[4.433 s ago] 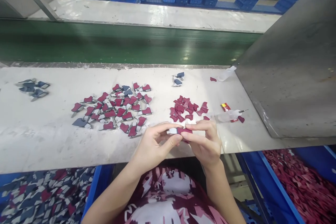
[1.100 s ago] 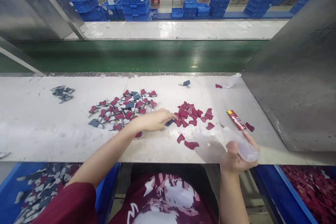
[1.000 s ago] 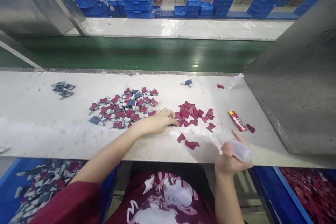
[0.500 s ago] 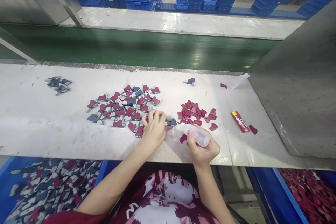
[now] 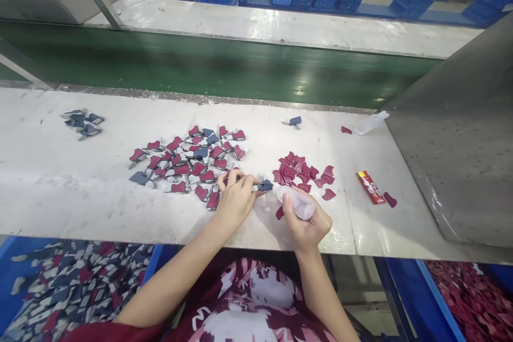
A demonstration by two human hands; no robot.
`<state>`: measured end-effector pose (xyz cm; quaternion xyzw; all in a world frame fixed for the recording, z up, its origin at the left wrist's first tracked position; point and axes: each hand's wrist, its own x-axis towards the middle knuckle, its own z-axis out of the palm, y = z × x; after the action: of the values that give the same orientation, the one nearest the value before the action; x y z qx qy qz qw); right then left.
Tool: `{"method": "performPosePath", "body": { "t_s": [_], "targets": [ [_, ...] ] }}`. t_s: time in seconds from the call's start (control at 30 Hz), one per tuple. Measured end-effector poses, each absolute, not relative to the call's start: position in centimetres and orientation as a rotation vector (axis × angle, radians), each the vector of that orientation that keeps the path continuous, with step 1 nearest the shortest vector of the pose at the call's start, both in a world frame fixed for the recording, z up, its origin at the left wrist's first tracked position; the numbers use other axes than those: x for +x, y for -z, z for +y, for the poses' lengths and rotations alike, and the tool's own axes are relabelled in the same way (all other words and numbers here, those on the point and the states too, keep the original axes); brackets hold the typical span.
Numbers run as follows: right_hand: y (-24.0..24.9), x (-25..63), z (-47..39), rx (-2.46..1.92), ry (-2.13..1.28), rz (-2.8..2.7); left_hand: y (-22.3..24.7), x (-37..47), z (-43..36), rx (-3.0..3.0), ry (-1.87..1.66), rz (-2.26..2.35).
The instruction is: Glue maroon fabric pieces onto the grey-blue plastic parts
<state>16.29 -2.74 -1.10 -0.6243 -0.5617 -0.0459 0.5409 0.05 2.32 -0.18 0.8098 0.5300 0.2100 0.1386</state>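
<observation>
My left hand (image 5: pixel 237 195) pinches a small dark blue and grey plastic part (image 5: pixel 264 186) just above the white table. A translucent squeeze bottle (image 5: pixel 297 203) lies tilted in my right hand (image 5: pixel 310 224), its fingers wrapped round it. The bottle's narrow tip reaches the blue face of the part; whether it touches I cannot tell. Left of my left hand spreads a pile of grey parts with maroon or blue faces (image 5: pixel 182 169). Loose maroon pieces (image 5: pixel 287 173) lie just beyond the bottle, and one more sits partly hidden beneath it.
A red wrapper (image 5: pixel 371 188) and another clear bottle (image 5: pixel 371 123) lie to the right, beside a metal panel (image 5: pixel 460 144). A green conveyor belt (image 5: pixel 208 67) runs behind the table. Blue bins of parts stand below, left (image 5: pixel 152 264) and right (image 5: pixel 441 299).
My right hand has brought the bottle slightly left, so its tip now meets the blue part's edge in view. The left hand keeps its hold. The whole view has shifted a little.
</observation>
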Motion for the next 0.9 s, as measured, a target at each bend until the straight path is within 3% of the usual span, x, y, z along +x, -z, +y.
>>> {"method": "performPosePath", "body": {
  "t_s": [0.9],
  "targets": [
    [1.9,16.9,-4.1,-1.568,0.055,-1.185,0.5,0.0,2.4,2.320,-0.652,1.524]
  ]
}}
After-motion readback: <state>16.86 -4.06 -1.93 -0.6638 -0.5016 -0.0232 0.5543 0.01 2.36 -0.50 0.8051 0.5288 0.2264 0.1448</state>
